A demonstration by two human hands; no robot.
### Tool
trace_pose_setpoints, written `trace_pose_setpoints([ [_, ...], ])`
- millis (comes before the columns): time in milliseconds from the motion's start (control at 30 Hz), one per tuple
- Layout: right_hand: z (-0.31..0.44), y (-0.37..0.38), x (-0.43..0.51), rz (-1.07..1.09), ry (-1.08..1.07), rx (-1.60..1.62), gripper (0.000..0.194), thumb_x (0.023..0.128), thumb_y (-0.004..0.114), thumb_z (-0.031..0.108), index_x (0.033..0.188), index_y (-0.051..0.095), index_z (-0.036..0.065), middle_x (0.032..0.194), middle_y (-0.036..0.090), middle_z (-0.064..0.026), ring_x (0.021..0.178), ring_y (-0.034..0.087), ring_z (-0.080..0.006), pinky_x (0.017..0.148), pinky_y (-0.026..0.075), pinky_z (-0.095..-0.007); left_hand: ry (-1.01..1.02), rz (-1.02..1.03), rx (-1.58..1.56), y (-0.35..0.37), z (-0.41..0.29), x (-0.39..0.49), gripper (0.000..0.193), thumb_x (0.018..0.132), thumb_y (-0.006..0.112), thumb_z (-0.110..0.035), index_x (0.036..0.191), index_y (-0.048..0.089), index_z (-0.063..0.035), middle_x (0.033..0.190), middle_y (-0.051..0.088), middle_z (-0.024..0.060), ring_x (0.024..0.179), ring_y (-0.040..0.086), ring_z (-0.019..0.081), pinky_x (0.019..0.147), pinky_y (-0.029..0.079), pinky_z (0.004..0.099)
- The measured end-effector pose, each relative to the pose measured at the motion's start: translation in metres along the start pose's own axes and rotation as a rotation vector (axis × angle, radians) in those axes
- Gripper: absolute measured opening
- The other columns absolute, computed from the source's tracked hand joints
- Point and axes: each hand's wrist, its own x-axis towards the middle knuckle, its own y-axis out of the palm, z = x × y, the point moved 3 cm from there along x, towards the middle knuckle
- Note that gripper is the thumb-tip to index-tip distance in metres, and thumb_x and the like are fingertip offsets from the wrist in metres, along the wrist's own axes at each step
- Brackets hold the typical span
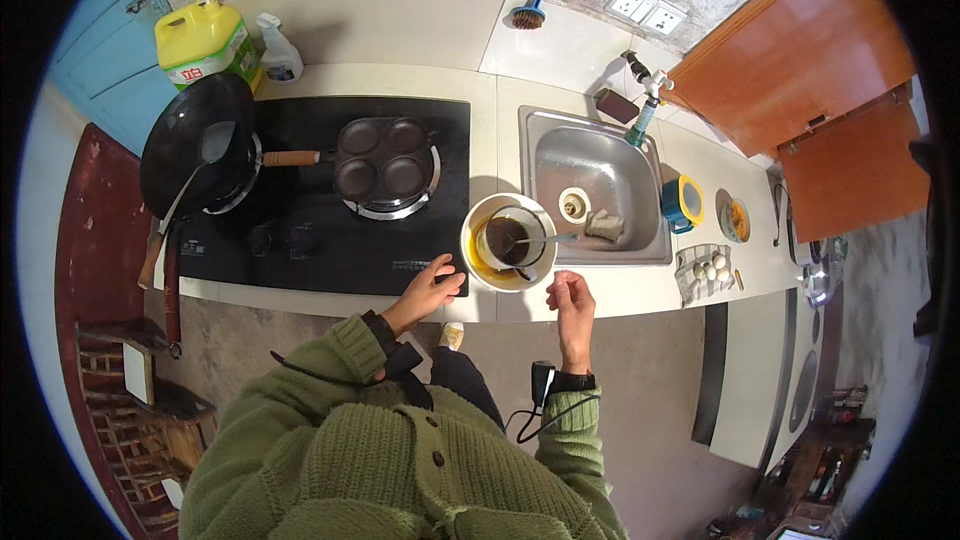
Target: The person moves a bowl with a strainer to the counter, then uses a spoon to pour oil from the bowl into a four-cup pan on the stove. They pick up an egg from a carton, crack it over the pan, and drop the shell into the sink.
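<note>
A white bowl (474, 219) with yellow liquid in it stands at the counter's front edge, between the hob and the sink. Inside it rests a glass cup (537, 222) of dark brown liquid, with a metal spoon (559, 238) leaning across its rim. My left hand (429, 291) is just left of the bowl, over the hob's front edge, fingers apart and holding nothing. Close to the bowl's lower right is my right hand (573, 309), its fingers curled; whether something small is between them cannot be seen.
On the black gas hob (300, 270) sit a four-hole pan (381, 159) and a wok (180, 120) with a ladle (214, 146). A steel sink (615, 165) lies right of the bowl. Farther right are a yellow-rimmed blue mug (684, 202), eggs on a cloth (690, 289) and a bowl of orange food (735, 220).
</note>
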Motion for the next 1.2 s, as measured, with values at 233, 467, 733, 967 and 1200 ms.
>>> trace_pose_setpoints([
  [233, 0.002, -0.008, 0.072, 0.069, 0.061, -0.201, 0.036, 0.096, 0.066, 0.021, 0.123, 0.057, 0.0, 0.081, 0.062, -0.0024, 0.066, 0.052, -0.0075, 0.058, 0.044, -0.023, -0.217, 0.037, -0.357, 0.047, -0.002, 0.025, 0.092, 0.095, 0.063, -0.024, 0.156, -0.005, -0.0179, 0.147, 0.036, 0.0184, 0.103, 0.064, 0.0267, 0.089, 0.056, 0.0372],
  [467, 0.013, 0.006, 0.092, 0.267, -0.056, -0.216, 0.026, 0.101, 0.058, 0.024, 0.116, 0.064, 0.004, 0.079, 0.061, -0.0013, 0.074, 0.054, -0.0085, 0.067, 0.046, -0.024, -0.156, -0.117, -0.527, 0.074, 0.002, 0.039, 0.078, 0.091, 0.049, 0.002, 0.153, 0.008, -0.0207, 0.14, 0.04, 0.0164, 0.115, 0.06, 0.0334, 0.096, 0.054, 0.0481],
  [733, 0.065, 0.018, 0.067, 0.375, -0.415, -0.485, 0.024, 0.1, 0.058, 0.021, 0.108, 0.068, 0.001, 0.091, 0.069, -0.0156, 0.075, 0.066, -0.0241, 0.069, 0.052, -0.0329, -0.069, -0.222, -0.505, 0.076, -0.009, 0.036, 0.076, 0.087, 0.047, 0.005, 0.152, 0.013, -0.0167, 0.14, 0.04, 0.0155, 0.121, 0.056, 0.0334, 0.097, 0.054, 0.0515],
  [967, 0.136, 0.006, 0.018, 0.418, -0.631, -0.596, 0.013, 0.094, 0.063, 0.01, 0.101, 0.069, 0.001, 0.085, 0.067, -0.0117, 0.07, 0.063, -0.0234, 0.064, 0.05, -0.0316, -0.007, -0.07, -0.471, 0.048, -0.044, -0.018, 0.08, 0.084, 0.047, 0.006, 0.153, 0.015, -0.0165, 0.137, 0.043, 0.0148, 0.119, 0.057, 0.0324, 0.091, 0.058, 0.0481],
  [1200, 0.169, 0.039, -0.024, 0.305, -0.572, -0.445, 0.014, 0.096, 0.062, 0.013, 0.096, 0.068, 0.0, 0.081, 0.066, -0.0097, 0.067, 0.061, -0.0182, 0.061, 0.048, -0.0295, -0.005, -0.025, -0.31, -0.019, -0.092, -0.09, 0.082, 0.083, 0.052, 0.0, 0.155, 0.016, -0.0159, 0.131, 0.05, 0.0154, 0.116, 0.058, 0.028, 0.087, 0.058, 0.0413],
])
